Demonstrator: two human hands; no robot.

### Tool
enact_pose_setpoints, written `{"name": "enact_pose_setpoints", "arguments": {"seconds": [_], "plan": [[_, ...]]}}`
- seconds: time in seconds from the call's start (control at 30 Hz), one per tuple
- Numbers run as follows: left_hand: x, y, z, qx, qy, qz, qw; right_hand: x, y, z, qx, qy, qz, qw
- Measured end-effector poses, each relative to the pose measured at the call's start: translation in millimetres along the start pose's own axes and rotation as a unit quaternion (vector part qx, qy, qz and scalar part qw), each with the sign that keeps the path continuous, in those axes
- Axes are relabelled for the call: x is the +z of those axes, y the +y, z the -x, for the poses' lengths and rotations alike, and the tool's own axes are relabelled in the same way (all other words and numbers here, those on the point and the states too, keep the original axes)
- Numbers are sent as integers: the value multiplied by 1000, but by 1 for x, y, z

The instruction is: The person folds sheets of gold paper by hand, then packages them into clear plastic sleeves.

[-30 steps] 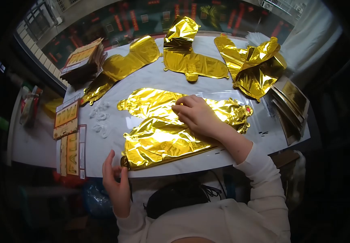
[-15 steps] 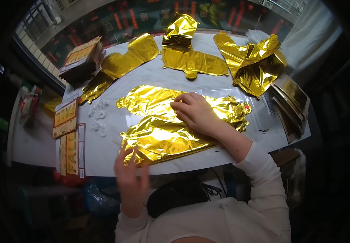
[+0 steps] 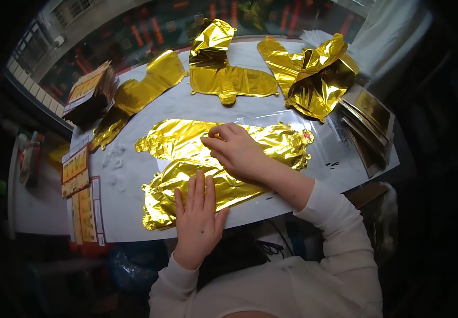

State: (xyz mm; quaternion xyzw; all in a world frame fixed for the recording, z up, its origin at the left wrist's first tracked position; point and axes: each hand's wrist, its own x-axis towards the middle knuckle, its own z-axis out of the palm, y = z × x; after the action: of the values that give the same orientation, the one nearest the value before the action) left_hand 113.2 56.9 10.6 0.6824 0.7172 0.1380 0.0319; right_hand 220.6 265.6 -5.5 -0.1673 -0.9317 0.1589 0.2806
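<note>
Two flat gold foil balloons lie side by side in front of me, the far balloon (image 3: 173,139) and the near balloon (image 3: 160,193), both shiny and creased. My left hand (image 3: 197,220) rests palm down on the near balloon's front edge, with its fingers stretched out. Across the middle of the foil lies my right hand (image 3: 237,151), its fingers bent and somewhat apart, tips touching the far balloon. A small red spot marks the right end of the far balloon. Under the foil a clear plastic sheet (image 3: 321,140) partly shows.
More gold foil balloons lie behind: one at left (image 3: 144,93), a middle one (image 3: 234,79) and a crumpled one (image 3: 319,79). Printed card stacks (image 3: 88,95) and flat cards (image 3: 75,164) line the left edge. Packets (image 3: 369,132) stand at right. Clear pieces (image 3: 115,161) lie left.
My left hand has come from the near balloon's left end to lie flat on its front edge. My right hand stays on the foil, its fingers more bent. The view has shifted slightly.
</note>
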Motion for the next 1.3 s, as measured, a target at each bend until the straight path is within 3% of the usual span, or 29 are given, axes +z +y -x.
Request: {"name": "enact_pose_setpoints", "arguments": {"seconds": [0.47,0.63,0.77,0.83,0.93,1.03,1.07,1.17,1.3], "plan": [[-3,-3,2,-22,51,46,997,2,2,1,-4,-2,1,1000],[-1,-10,-7,-32,98,-21,994,2,3,1,-15,11,4,1000],[3,-11,-7,-45,59,-9,997,2,4,-1,-23,28,-3,999],[8,-12,-7,-38,61,-84,994,-3,6,0,-26,35,-9,999],[11,-16,-6,-49,29,-42,998,-24,12,-1,6,-47,-17,999],[4,-11,-7,-65,18,-13,998,-50,18,7,45,-74,-21,996],[5,-12,-7,-59,21,-17,998,-53,19,10,18,-60,8,998],[6,-13,-7,-47,36,-25,998,-39,-15,30,-9,-43,-17,999],[9,-16,-8,-43,25,-41,998,-15,-87,70,-22,-120,4,993]]}}
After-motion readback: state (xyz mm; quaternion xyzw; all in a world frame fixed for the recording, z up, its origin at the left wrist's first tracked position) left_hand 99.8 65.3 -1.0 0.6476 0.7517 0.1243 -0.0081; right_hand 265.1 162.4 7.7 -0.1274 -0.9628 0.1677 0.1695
